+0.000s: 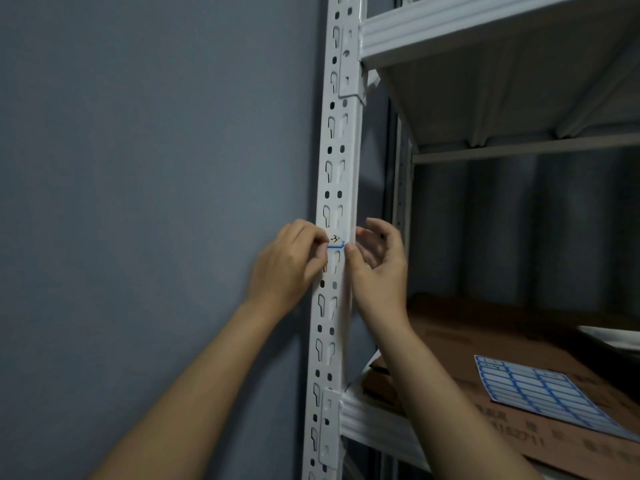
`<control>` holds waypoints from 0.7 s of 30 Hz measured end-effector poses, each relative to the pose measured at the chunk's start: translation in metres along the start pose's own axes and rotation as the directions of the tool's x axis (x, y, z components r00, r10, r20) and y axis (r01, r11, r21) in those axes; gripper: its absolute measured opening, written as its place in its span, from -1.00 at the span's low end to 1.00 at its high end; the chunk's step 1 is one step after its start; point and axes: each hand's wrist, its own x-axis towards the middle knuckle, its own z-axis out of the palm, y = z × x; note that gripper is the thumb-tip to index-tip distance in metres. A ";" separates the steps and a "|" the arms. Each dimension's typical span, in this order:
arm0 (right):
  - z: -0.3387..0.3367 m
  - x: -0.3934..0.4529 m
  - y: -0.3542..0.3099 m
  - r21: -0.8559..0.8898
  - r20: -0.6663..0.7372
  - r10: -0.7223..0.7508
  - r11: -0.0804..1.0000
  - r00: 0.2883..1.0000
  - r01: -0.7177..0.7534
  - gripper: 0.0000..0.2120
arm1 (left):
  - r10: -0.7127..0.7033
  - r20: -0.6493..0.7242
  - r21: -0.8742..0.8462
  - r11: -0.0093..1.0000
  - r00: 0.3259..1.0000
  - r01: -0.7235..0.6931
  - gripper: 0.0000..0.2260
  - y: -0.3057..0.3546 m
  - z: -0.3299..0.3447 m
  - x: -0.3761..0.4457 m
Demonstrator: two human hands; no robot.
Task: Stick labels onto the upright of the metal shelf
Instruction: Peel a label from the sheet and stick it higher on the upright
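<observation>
Both forearms raised from below. Left hand [289,261] pinching the left end of a small white blue-edged paper label [335,243] marked "-3", laid across the white perforated metal shelf upright [337,181]. Right hand [379,261] with thumb tip pressing the label's right end at the upright's corner edge, remaining fingers loosely spread. Left of the grip: bare grey wall [156,168], open room. Right and lower, beyond: blue-lined label sheet [540,393] flat on brown cardboard [485,341] over the lower white shelf [377,424].
</observation>
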 end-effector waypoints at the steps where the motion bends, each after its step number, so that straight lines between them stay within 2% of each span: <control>1: 0.000 0.000 0.001 -0.002 0.008 0.011 1.000 1.000 -0.011 -0.59 | -0.054 0.021 -0.050 0.997 0.998 0.055 -0.80 0.001 -0.001 -0.001; 4: 0.000 -0.002 0.004 -0.057 0.101 0.046 0.998 0.994 -0.040 -0.47 | -0.135 0.035 -0.092 0.986 0.990 0.137 -0.77 0.005 -0.002 0.002; 6: -0.002 -0.003 0.005 -0.101 0.151 0.059 0.994 0.987 -0.044 -0.48 | -0.154 0.023 -0.088 0.984 0.988 0.156 -0.77 0.006 -0.002 0.003; 13: -0.004 -0.001 0.000 -0.076 0.148 0.098 0.993 0.984 -0.087 -0.57 | -0.304 0.025 -0.026 0.952 0.952 0.305 -0.90 0.018 0.004 -0.001; 21: 0.000 -0.005 0.004 -0.153 0.093 0.094 0.985 0.991 -0.079 -0.62 | -0.314 0.142 0.042 0.949 0.939 0.311 -0.86 0.023 0.000 0.004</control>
